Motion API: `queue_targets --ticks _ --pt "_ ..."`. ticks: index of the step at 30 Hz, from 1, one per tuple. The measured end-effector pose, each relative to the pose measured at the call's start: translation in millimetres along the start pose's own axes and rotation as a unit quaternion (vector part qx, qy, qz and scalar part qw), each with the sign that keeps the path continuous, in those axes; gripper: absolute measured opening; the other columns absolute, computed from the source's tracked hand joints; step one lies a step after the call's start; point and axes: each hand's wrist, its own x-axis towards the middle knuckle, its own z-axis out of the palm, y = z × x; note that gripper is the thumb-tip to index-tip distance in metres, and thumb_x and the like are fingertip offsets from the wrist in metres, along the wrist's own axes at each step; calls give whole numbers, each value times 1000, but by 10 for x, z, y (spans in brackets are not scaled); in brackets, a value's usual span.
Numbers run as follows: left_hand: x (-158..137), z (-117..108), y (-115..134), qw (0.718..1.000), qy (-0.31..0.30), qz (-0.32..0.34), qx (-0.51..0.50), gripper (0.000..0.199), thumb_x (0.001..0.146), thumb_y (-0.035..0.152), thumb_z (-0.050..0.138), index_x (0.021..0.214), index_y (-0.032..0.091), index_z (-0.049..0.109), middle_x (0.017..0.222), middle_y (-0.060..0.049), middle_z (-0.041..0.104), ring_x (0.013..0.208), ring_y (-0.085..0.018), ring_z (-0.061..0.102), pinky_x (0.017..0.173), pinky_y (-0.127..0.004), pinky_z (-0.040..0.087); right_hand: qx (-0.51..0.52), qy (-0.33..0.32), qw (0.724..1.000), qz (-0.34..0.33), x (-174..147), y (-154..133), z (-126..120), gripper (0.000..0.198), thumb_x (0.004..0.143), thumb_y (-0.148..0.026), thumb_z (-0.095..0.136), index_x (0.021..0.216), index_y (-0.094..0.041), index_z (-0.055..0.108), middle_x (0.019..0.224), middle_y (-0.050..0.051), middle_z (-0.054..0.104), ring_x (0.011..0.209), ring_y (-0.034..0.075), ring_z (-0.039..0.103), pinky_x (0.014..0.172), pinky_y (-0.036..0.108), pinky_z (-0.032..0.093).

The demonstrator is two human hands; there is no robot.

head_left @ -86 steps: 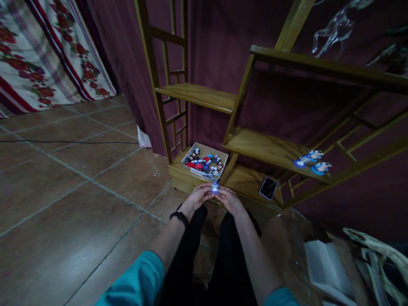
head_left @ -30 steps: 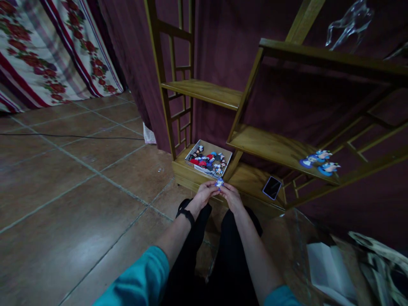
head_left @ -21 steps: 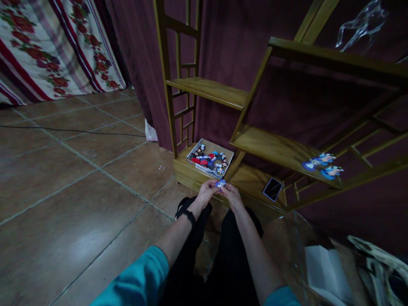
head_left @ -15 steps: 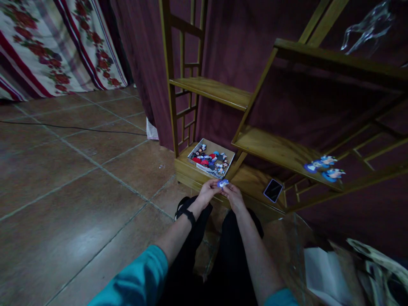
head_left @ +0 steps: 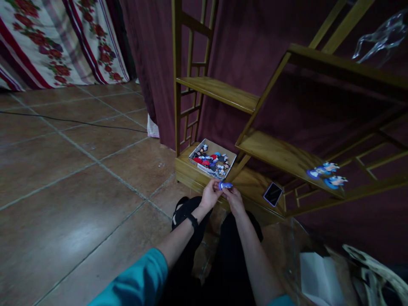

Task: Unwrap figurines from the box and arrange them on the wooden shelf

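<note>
A small purple-based figurine (head_left: 226, 185) is held between my two hands, low in front of the shelf unit. My left hand (head_left: 211, 194) pinches it from the left, and the fingers of my right hand (head_left: 234, 199) close on it from the right. Just beyond my hands, a shallow cardboard box (head_left: 228, 174) sits on the lowest shelf with several small figurines (head_left: 208, 158) in red, blue, black and white. Two more figurines, one on a purple base (head_left: 313, 173) and one on a blue base (head_left: 332, 182), are on the middle shelf at right.
The wooden shelf unit (head_left: 270, 151) stands against a dark red curtain. A phone or tablet (head_left: 273, 194) lies on its bottom shelf. A clear glass animal (head_left: 381, 36) is on the upper shelf. A white box-like object (head_left: 318, 278) rests on the floor at right; a cable (head_left: 73, 122) crosses the tiles.
The figurine has been turned between my fingers, so its base now shows more edge-on. My view has shifted slightly; the box and the shelved figurines have stayed in place.
</note>
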Motion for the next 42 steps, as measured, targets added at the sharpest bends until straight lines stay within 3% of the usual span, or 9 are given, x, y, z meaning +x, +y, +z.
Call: queue_targets --ticks 16,22,27,36,42 --pt "-32 2 39 998 22 20 50 35 60 1 55 89 20 54 80 1 56 74 -12 52 70 -21 40 -95 18 994 -47 99 136 -70 28 61 -31 68 86 -19 62 85 1 67 82 17 60 79 31 45" --pt "-13 -13 36 999 -9 20 28 38 61 0 54 93 20 54 85 0 58 78 -12 54 72 -21 41 -137 59 985 -82 121 139 -97 29 58 -28 68 85 -20 61 82 -1 66 78 16 58 77 29 44" --pt "-9 -21 26 998 -23 50 3 34 65 1 54 93 19 54 90 -2 59 86 -13 55 82 -24 40 -187 45 973 -125 106 89 -117 28 60 -24 65 88 -21 60 87 -1 64 80 15 56 80 28 41" --pt "53 -24 -44 998 -2 -29 -59 21 66 12 63 87 16 59 81 -4 63 77 -13 58 76 -25 44 -214 31 967 -135 31 17 -85 29 61 -18 59 90 -23 58 89 -1 61 81 16 56 79 28 42" --pt "96 -44 -71 993 19 -69 -94 18 65 14 63 83 14 60 74 -3 64 66 -12 58 63 -23 47 -229 18 963 -139 14 37 -69 29 64 -19 59 92 -23 57 90 -1 62 82 16 57 79 28 43"
